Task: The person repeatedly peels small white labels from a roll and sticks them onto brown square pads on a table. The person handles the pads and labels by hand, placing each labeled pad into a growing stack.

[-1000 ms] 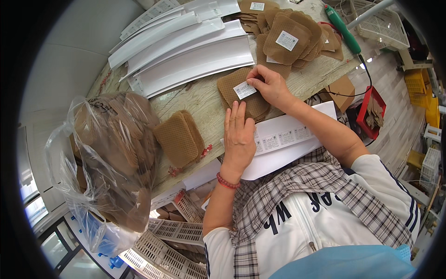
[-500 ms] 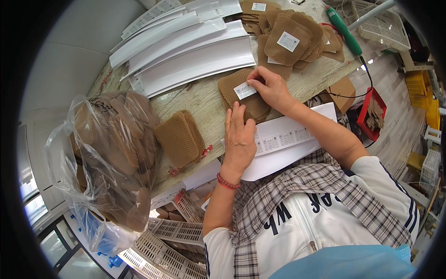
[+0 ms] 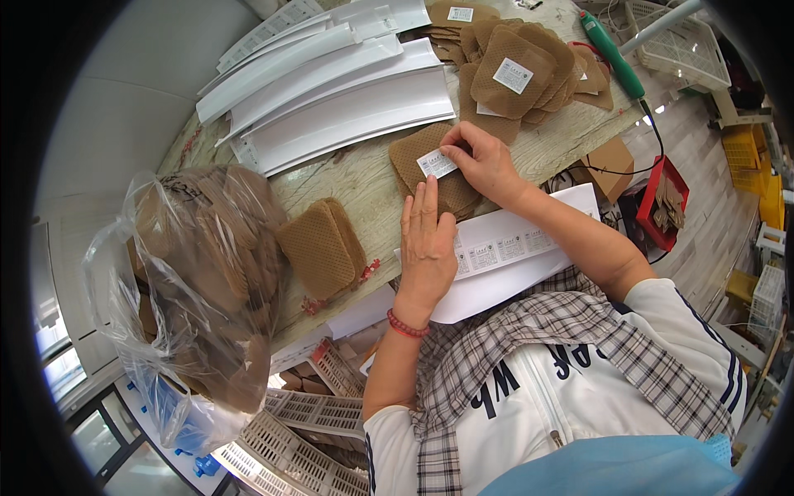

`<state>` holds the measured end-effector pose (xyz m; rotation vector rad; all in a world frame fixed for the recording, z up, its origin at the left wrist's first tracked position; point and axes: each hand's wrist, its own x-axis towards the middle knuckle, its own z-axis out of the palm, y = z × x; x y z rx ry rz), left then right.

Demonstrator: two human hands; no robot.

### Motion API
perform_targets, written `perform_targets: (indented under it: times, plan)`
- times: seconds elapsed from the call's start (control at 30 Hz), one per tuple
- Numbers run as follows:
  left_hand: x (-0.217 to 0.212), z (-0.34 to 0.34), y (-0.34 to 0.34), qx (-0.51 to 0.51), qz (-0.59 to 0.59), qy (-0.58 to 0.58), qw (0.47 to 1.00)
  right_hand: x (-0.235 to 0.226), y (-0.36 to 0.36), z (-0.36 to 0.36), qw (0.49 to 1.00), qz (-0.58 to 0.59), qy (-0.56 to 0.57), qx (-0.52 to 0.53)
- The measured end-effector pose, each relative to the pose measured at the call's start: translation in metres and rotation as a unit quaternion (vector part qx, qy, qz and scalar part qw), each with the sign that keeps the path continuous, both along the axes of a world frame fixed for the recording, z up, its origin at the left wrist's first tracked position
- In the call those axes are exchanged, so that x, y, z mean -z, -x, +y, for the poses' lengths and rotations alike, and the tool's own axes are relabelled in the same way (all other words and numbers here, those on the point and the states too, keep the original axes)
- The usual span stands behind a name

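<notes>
Label print (image 3: pixel 436 163) too small — pad (image 3: pixel 418 157) partly hidden.

A worn wooden worktable (image 3: pixel 364 178) stands over pale plank flooring (image 3: pixel 711 240), with daylight through a window (image 3: pixel 54 364) at left

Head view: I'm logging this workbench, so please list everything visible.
Brown mesh pad: one, under both hands.
Small white label: one, on that pad.
Labelled brown pads: a heap, bench top right.
Plain brown pads: small stack, bench left.
White curved panels: several, top left.
Clear plastic bag of pads: one, far left.
White label sheet: one, near edge.
Green tool: one, top right.
Left hand: flat on pad.
Right hand: pressing label.
</notes>
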<state>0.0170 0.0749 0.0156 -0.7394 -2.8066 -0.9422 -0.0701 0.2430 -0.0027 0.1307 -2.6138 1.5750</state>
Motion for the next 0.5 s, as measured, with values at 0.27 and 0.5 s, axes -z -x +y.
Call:
perform_targets:
  times: [0.27,0.5]
  plan:
    - [-0.0016,0.0012,-0.0007,0.003,-0.002,0.000,1.000,0.0021,-0.0013,0.0000,1.000,0.023,0.004,0.007]
    - [-0.0034,0.0019,-0.0018,0.003,-0.005,0.004,1.000,0.0024,-0.0024,0.0000,0.999,0.031,0.002,0.013]
